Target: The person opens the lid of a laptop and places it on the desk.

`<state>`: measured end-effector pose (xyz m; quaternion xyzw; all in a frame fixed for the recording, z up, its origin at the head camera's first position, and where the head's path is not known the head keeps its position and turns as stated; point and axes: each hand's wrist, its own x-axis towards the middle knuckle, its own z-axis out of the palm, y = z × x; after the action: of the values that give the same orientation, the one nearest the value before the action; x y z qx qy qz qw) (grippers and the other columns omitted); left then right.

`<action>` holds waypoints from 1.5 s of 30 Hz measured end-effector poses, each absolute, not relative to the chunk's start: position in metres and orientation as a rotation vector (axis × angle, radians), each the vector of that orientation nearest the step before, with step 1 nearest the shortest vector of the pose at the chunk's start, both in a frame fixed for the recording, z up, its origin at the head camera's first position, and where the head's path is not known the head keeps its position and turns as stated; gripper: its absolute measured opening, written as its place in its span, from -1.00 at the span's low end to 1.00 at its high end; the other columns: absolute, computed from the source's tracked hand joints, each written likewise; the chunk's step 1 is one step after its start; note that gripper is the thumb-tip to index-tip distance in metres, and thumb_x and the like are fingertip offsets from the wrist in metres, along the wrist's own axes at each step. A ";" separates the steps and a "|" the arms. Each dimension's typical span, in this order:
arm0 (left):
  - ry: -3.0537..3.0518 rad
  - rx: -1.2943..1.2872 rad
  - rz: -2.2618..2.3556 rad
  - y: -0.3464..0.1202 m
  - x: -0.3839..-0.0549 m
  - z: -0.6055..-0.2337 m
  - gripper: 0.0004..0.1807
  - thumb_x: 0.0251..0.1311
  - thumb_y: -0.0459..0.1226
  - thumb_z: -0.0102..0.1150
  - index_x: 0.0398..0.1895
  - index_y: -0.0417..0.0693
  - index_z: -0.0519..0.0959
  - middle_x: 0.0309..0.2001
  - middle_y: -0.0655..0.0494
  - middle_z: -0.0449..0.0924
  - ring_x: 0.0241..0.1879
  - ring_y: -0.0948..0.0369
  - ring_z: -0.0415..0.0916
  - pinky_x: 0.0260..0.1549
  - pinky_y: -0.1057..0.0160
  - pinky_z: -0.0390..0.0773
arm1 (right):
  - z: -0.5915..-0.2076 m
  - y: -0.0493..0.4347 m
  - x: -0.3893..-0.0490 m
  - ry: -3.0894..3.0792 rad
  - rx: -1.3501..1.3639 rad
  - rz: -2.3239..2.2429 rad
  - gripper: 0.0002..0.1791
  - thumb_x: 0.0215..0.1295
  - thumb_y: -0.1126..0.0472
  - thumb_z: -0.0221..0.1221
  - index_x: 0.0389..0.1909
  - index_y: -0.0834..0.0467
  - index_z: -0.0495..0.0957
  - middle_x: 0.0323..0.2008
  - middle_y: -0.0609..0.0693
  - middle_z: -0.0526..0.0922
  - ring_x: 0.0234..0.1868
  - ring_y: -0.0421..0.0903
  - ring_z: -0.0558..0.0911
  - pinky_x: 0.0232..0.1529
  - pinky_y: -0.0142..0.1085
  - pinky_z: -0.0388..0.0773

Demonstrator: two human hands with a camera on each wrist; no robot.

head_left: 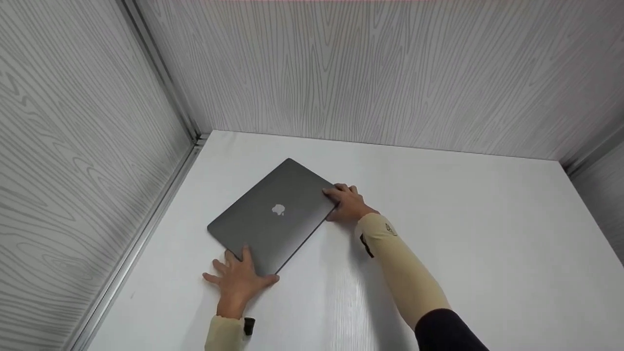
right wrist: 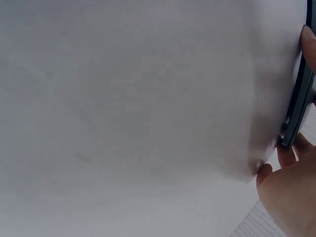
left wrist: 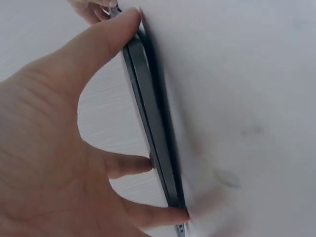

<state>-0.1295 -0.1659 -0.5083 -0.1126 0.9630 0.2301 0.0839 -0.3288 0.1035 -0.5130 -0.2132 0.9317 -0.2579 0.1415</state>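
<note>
A closed dark grey laptop (head_left: 263, 207) with a pale apple logo lies slanted on the white table, left of its middle. At its near left corner is my left hand (head_left: 239, 282), its fingers spread; the index finger lies on the lid, and the thumb touches the long front edge. In the left wrist view the laptop's dark edge (left wrist: 153, 113) runs between thumb and fingers. My right hand (head_left: 350, 204) grips the right corner, index finger on the lid, thumb at the front edge. Only part of the right hand (right wrist: 291, 182) shows in the right wrist view.
The white table (head_left: 463, 234) stretches off to the right. Behind it rises a wood-grained wall (head_left: 365, 73), with another panel (head_left: 73, 170) along the left. A metal rail (head_left: 151, 224) follows the table's left edge.
</note>
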 end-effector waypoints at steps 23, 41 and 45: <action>2.923 -0.343 0.870 -0.157 -0.132 -0.517 0.28 -0.26 -0.01 0.69 0.52 -0.35 0.18 0.40 -0.76 -0.13 0.34 -0.72 -0.35 0.17 -0.63 -0.28 | -0.511 0.107 -0.320 2.784 -0.767 -0.548 -0.10 0.06 0.03 0.54 0.45 0.05 0.41 0.30 0.41 0.28 0.26 0.28 0.26 0.20 0.16 0.26; 2.878 -0.380 1.024 -0.167 -0.149 -0.517 0.24 -0.27 -0.19 0.72 0.54 -0.24 0.20 0.50 -0.59 -0.20 0.46 -0.53 -0.44 0.22 -0.55 -0.22 | -0.507 0.114 -0.313 2.884 -0.784 -0.482 -0.09 0.04 -0.08 0.54 0.42 0.07 0.44 0.17 0.44 0.37 0.16 0.31 0.37 0.10 0.22 0.39; 2.873 -0.356 1.025 -0.165 -0.153 -0.515 0.23 -0.26 -0.18 0.71 0.55 -0.22 0.20 0.51 -0.56 -0.20 0.48 -0.48 -0.43 0.24 -0.54 -0.22 | -0.506 0.120 -0.310 2.908 -0.772 -0.470 -0.07 0.02 -0.10 0.55 0.42 0.09 0.44 0.15 0.48 0.36 0.15 0.33 0.38 0.12 0.23 0.40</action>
<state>-0.1532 -0.1653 -0.5155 -0.1160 0.9349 0.3337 0.0353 -0.3099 0.1199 -0.5059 -0.2530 0.9539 -0.1543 0.0480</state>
